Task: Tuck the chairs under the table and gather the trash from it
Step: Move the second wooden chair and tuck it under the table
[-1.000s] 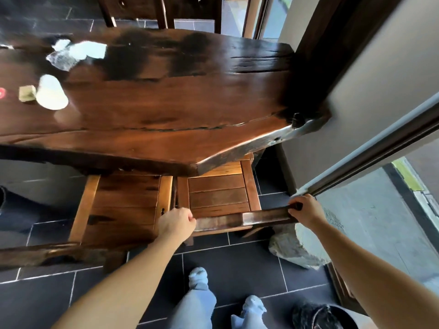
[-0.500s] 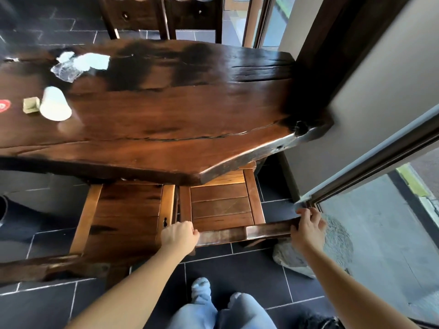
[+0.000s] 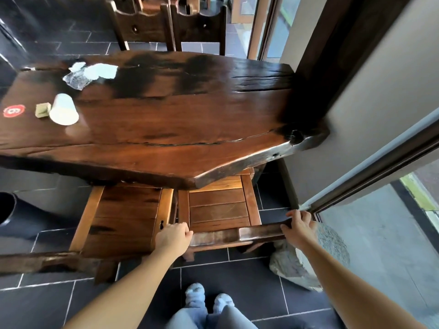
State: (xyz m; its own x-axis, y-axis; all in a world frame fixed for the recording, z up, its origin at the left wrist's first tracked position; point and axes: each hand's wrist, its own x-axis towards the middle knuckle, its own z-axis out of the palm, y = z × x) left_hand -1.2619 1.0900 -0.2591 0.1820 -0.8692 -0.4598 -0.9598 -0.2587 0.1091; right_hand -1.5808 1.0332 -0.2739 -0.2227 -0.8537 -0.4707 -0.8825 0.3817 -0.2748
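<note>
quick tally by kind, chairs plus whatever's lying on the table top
dark wooden chairs at the wooden slab table: 4
upturned white paper cup: 1
small olive-green block: 1
heap of crumpled clear plastic and white tissue: 1
round red number sticker: 1
total: 8

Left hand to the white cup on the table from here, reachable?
Probably not as is. The left hand holds the chair's back rail, and the white cup sits far across the table to the left. Nothing on the tabletop blocks the way.
</note>
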